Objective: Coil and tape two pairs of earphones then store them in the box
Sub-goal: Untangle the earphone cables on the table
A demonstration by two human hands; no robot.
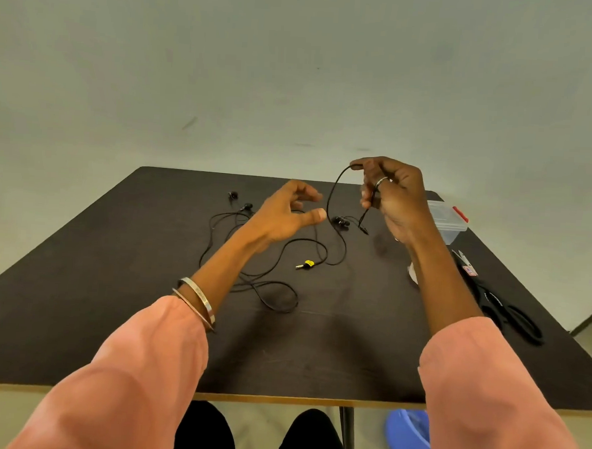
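Dark table (77, 316) against a pale wall: the right hand (397, 198) pinches one earphone cable (330, 198) aloft; the left hand (285, 213) hovers with fingers spread, empty. Other earphones (240, 207) lie loose; box (447, 220), scissors (503, 304) sit right.

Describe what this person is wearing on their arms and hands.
Both arms wear loose salmon-pink sleeves pushed up, leaving the forearms bare. The left wrist carries two thin silver bangles. The right hand has a silver ring on one finger. The left hand shows no ring or glove.
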